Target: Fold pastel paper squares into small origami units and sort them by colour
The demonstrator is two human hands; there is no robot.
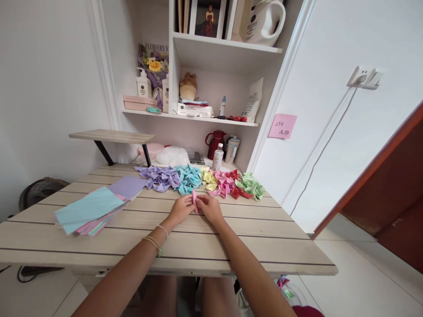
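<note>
Two hands meet near the centre of the frame, above the slatted table (264, 240). The left hand (181, 210) has its fingers bent in, pinching the left side of a narrow pink paper (194, 201); the right hand (210, 208), curled nearly closed, has hold of it from the right. The paper stands roughly upright between them and appears partly folded, though its creases are too small to make out.

Just beyond, across the middle of the frame, folded shapes lie grouped by colour: purple shapes (161, 178) at the left end, then blue shapes (189, 178), yellow shapes (208, 177), pink shapes (223, 184), red shapes (242, 193) and green shapes (251, 186). These look finished, so a large share of the folding seems done; they overlap too much to count.

Toward the left of the frame, a fanned stack of sheets (89, 209) and some purple sheets (128, 186) lie flat, without visible folds, so plenty of paper seems left.
</note>
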